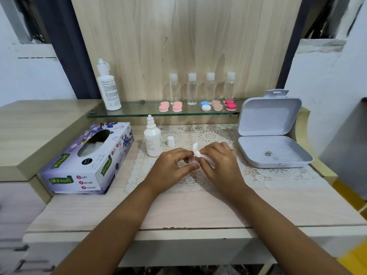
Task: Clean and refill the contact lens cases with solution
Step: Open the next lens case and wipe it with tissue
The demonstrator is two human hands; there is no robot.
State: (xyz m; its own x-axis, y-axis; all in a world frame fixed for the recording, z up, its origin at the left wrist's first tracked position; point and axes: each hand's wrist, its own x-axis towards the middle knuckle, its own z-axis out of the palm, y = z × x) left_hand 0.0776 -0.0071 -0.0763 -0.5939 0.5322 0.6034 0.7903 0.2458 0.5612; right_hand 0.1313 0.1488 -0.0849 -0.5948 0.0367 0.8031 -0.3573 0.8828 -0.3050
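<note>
Evidently wiping: the left hand [174, 165] pinches what looks like a small case [191, 160] steady, so the right hand [220, 163] can work its pinched tissue [196, 151] into it.

**Q:** what's the room like?

**A:** My pale wood desk [198, 207] backs onto a light wood-grain panel [178, 46] with a glass shelf [139, 113] across it. White walls [327, 80] either side, a lower cabinet [39, 126] on my left, bit of yellow floor [345, 191] down on my right.
</note>
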